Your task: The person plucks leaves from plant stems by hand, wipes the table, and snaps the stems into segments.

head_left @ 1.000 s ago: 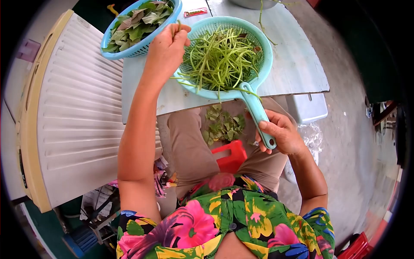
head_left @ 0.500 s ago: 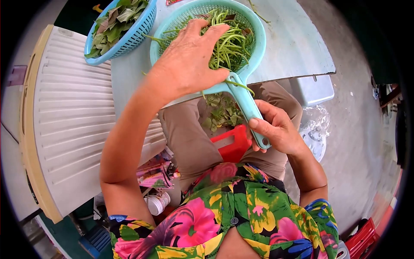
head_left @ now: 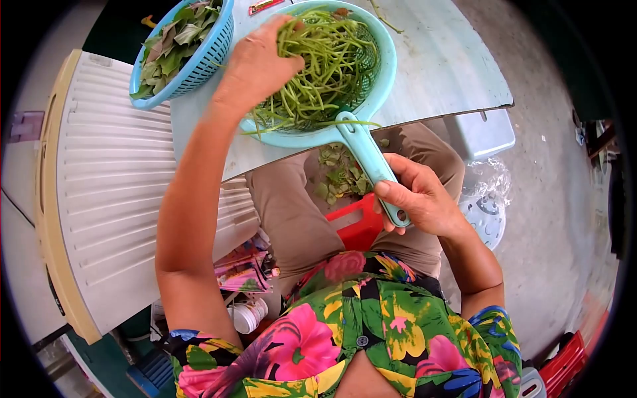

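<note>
Head view, strainer: a pale turquoise strainer (head_left: 387, 63) sits at the middle of the far half, its bowl over the tabletop (head_left: 444, 60) and its handle (head_left: 361, 149) jutting past the near edge; whether the bowl rests there or is slightly raised, I cannot tell.
Green stems: a loose, tangled pile of stems (head_left: 325, 63) fills the bowl, and one lies across the root of the handle.
Right hand: the right hand (head_left: 417, 194) has its grip closed around the near end of the handle, thumb on top, fingers beneath.
Left hand: the left hand (head_left: 262, 65) touches the left side of the pile, fingers and thumb curved about it; the fingertips are lost among stems, so I cannot tell whether this grip is closed on any.
Blue basket: a blue basket (head_left: 206, 63) of leaves (head_left: 176, 50) stands to the far left, near the left hand.
Stem handling: probably light, bendy and easily bruised, perhaps slippery if damp; a loose handful from the top of the pile should suit best.
Strainer handling: likely light, fairly stiff plastic; the handle gives a sure hold, with the rim for balance.
</note>
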Available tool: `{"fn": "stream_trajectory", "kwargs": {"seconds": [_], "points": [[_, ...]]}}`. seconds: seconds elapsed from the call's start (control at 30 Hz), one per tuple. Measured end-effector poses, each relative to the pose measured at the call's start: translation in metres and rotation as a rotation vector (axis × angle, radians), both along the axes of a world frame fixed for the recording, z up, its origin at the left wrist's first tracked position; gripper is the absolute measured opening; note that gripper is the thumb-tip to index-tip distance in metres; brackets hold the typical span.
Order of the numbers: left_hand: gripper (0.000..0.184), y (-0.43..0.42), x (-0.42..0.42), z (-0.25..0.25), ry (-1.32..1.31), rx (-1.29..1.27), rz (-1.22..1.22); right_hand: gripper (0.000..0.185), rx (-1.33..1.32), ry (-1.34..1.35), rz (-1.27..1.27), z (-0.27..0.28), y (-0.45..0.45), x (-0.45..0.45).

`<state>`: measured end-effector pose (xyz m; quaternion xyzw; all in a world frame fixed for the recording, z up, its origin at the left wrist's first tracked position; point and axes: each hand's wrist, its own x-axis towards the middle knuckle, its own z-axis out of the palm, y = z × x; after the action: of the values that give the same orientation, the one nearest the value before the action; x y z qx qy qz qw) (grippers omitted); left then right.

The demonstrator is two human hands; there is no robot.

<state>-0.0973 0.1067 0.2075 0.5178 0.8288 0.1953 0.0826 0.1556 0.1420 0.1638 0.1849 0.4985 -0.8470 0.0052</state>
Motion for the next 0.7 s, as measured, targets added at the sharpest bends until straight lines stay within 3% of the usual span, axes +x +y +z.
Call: {"fn": "stream_trajectory", "kwargs": {"seconds": [0.03, 0.07, 0.1, 0.17, 0.23, 0.37, 0.43, 0.47, 0.57, 0.7], "points": [[0.043, -0.001, -0.008, 0.003, -0.094, 0.029, 0.065, 0.029, 0.012, 0.01, 0.001, 0.0, 0.0, 0.0], [0.036, -0.002, -0.025, -0.005, -0.347, 0.171, 0.027, 0.029, 0.011, 0.01, 0.002, 0.0, -0.001, 0.0], [0.036, -0.004, -0.034, -0.006, -0.347, 0.171, 0.028, 0.028, 0.01, 0.003, -0.005, 0.001, -0.002, 0.0], [0.036, -0.009, -0.049, -0.01, -0.781, 0.336, 0.066, 0.028, 0.009, -0.003, -0.011, 0.001, -0.002, 0.0], [0.035, -0.011, -0.053, -0.009, -0.78, 0.357, 0.093, 0.027, 0.017, -0.006, -0.004, -0.002, 0.0, 0.002], [0.035, -0.012, -0.043, -0.012, -0.582, 0.328, 0.028, 0.026, 0.01, -0.018, -0.024, -0.001, 0.001, 0.002], [0.039, -0.01, -0.026, -0.014, 0.289, 0.25, -0.19, 0.027, 0.002, -0.023, -0.035, -0.002, 0.001, 0.002], [0.052, -0.011, -0.018, -0.017, 0.264, 0.182, -0.162, 0.027, 0.003, -0.023, -0.033, -0.001, 0.0, 0.002], [0.067, -0.02, 0.021, -0.008, 0.338, 0.201, -0.126, 0.029, 0.014, -0.021, -0.043, 0.0, 0.0, 0.002], [0.078, -0.04, 0.037, -0.005, 0.468, 0.141, -0.16, 0.031, 0.036, -0.031, -0.03, 0.003, 0.001, 0.001]]}}
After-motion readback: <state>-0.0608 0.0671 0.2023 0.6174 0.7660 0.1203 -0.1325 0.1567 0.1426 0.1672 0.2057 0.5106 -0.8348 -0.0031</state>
